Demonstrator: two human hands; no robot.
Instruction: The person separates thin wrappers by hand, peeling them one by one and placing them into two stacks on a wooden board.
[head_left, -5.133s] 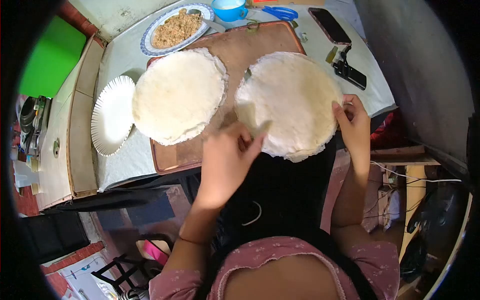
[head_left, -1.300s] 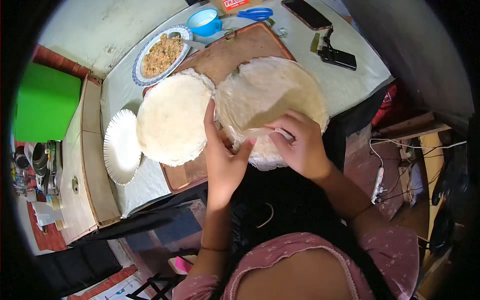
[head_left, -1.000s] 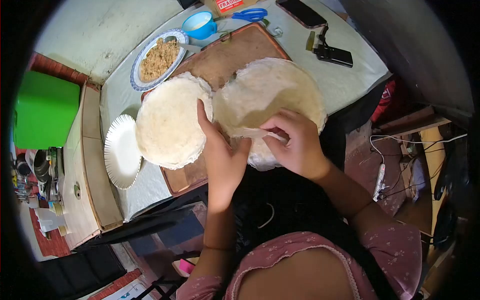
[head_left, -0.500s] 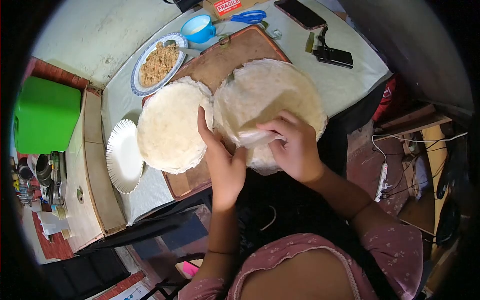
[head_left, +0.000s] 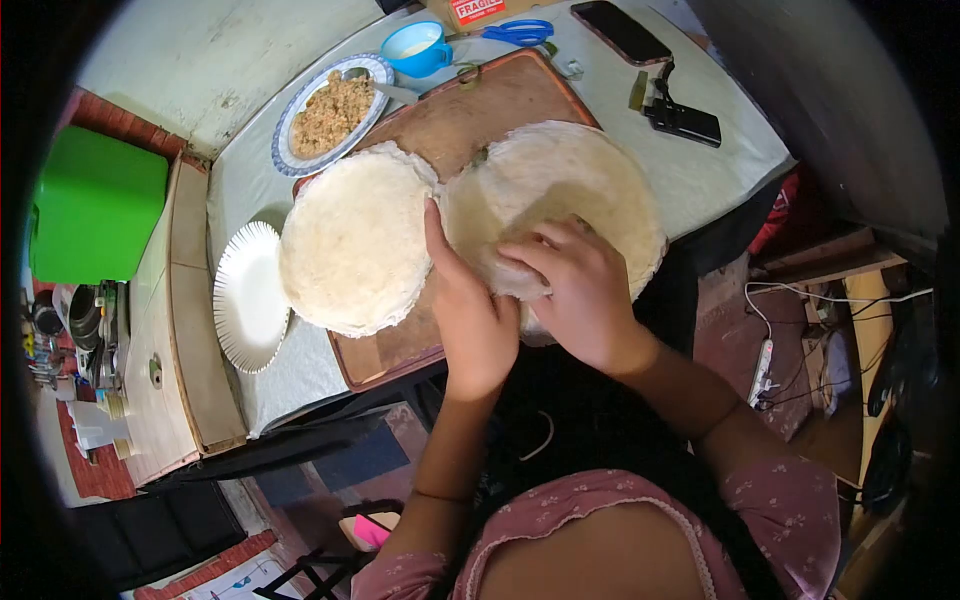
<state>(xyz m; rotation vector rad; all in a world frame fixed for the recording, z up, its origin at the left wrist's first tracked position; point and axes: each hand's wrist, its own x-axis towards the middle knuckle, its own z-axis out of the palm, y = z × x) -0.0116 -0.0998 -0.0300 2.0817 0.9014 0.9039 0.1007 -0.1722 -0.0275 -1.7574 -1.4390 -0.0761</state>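
Two stacks of thin round wrappers lie on a brown wooden board: the left stack (head_left: 355, 240) and the right stack (head_left: 570, 165). My right hand (head_left: 585, 290) is over the near part of the right stack, its fingers closed on the folded-up edge of a thin wrapper (head_left: 515, 277). Between the stacks, my left hand (head_left: 475, 325) stands edge-on with one long finger stretched toward the left stack and the thumb close to the lifted edge. Its other fingers are largely hidden.
A plate of crumbly filling (head_left: 332, 115), a blue cup (head_left: 417, 50) and blue-handled scissors (head_left: 518, 33) stand behind the board (head_left: 440, 125). A white fluted paper plate (head_left: 250, 300) is at left. A phone (head_left: 620, 32) and a black device (head_left: 685, 122) lie at the back right.
My right hand has turned over and shifted slightly left and down, with the wrapper edge bunched under its fingers. My left hand stays beside it. The whole view has shifted a little.
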